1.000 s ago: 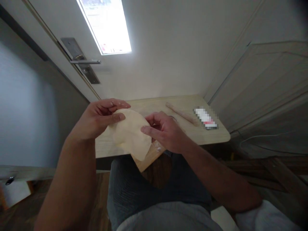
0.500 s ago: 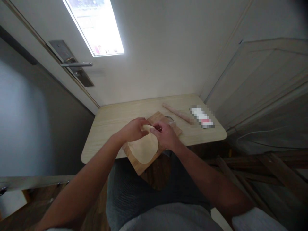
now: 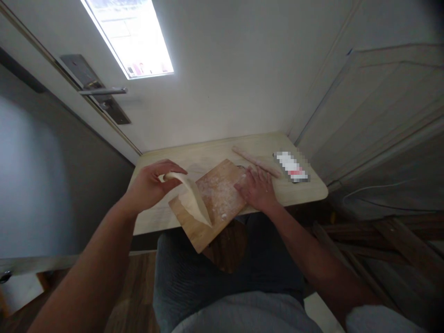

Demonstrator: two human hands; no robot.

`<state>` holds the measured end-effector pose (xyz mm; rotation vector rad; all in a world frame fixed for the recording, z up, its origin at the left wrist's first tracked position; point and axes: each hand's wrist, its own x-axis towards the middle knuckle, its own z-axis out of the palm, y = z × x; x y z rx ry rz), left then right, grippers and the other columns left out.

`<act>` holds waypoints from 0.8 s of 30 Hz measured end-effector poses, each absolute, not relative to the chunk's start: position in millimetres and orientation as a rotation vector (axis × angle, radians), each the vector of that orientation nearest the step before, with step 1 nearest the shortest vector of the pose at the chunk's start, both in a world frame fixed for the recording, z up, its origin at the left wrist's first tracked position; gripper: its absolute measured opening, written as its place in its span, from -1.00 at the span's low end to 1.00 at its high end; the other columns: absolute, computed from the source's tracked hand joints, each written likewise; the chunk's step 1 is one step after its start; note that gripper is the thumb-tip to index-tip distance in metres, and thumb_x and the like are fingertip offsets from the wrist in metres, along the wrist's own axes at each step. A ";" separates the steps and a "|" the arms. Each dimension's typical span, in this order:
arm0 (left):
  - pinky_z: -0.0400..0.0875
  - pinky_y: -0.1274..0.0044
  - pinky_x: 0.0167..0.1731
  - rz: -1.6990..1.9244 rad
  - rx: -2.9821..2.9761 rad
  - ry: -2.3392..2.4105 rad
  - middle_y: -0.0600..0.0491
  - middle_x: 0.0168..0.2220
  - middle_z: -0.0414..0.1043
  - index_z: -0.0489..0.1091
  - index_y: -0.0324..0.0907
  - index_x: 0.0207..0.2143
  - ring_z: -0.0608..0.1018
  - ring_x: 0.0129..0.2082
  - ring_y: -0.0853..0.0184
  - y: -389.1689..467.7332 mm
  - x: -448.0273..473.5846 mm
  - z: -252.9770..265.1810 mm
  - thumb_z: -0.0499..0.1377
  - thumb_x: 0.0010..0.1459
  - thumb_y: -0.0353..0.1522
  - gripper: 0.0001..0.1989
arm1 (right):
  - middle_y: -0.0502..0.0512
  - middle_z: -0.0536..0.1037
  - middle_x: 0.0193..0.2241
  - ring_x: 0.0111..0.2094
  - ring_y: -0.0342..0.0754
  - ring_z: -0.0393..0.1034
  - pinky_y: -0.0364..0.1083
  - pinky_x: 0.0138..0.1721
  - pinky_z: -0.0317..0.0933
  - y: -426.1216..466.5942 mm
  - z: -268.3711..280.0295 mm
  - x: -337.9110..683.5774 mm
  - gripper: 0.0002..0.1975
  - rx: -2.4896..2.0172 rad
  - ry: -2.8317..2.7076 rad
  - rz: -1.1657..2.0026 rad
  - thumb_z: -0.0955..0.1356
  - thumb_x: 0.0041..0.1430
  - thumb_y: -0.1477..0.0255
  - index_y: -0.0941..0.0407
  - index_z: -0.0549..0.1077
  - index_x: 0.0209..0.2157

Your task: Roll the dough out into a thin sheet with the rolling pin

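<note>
My left hand (image 3: 155, 181) pinches the edge of a pale, rolled-out sheet of dough (image 3: 194, 203) and holds that side up. The sheet's lower part still rests on the left portion of a wooden cutting board (image 3: 201, 238). White flour is smeared over the bare right part of the board. Over the board's far right corner lies my right hand (image 3: 257, 188), palm down with its fingers stretched out. It covers most of a small clear dish, whose rim (image 3: 240, 166) just shows behind the hand. What its fingertips touch is hidden.
Behind the right hand, a floured rolling pin (image 3: 255, 162) lies on the light wooden table (image 3: 159, 159). A phone (image 3: 291, 166), blurred out, is at the table's right end. A door with a metal handle (image 3: 104, 91) rises behind the table.
My left hand has moved left, lifting and folding back the dough sheet and baring the floured board. My right hand has let go of the dough and moved right, over the dish.
</note>
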<state>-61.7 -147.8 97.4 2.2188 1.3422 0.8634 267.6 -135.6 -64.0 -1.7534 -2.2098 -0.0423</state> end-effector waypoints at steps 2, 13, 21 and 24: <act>0.43 0.44 -0.07 0.915 2.185 1.399 0.03 -0.21 0.59 0.58 -0.11 -0.23 0.58 -0.17 0.29 -151.7 -70.3 104.7 0.27 0.13 -0.31 -0.84 | 0.39 0.16 0.37 0.40 0.38 -0.10 0.44 0.32 -0.25 -137.0 -59.7 265.8 -0.19 -1.745 -2.245 -0.039 0.13 0.35 -0.08 0.24 0.13 0.37; 0.44 0.50 -0.17 1.125 1.986 1.605 0.05 -0.26 0.60 0.57 -0.12 -0.31 0.56 -0.27 0.33 -171.5 -86.9 130.7 0.35 0.00 -0.28 -0.83 | 0.42 0.13 0.38 0.42 0.32 -0.10 0.38 0.37 -0.29 -154.0 -50.2 236.3 -0.12 -1.597 -2.341 0.091 0.16 0.31 -0.12 0.27 0.13 0.37; 0.42 0.59 -0.26 1.203 1.924 1.646 0.09 -0.30 0.59 0.58 -0.16 -0.29 0.55 -0.32 0.41 -178.1 -94.9 141.3 0.33 0.03 -0.33 -0.84 | 0.44 0.11 0.38 0.43 0.30 -0.10 0.30 0.42 -0.34 -180.9 -48.0 204.9 -0.01 -1.479 -2.374 0.173 0.15 0.26 -0.21 0.34 0.13 0.37; 0.44 0.56 -0.27 1.252 1.886 1.679 0.08 -0.32 0.60 0.57 -0.17 -0.30 0.55 -0.36 0.41 -178.4 -95.4 141.2 0.34 0.01 -0.31 -0.82 | 0.38 0.14 0.38 0.43 0.28 -0.11 0.31 0.42 -0.37 -185.6 -47.8 196.7 -0.02 -1.406 -2.399 0.194 0.15 0.25 -0.22 0.30 0.16 0.36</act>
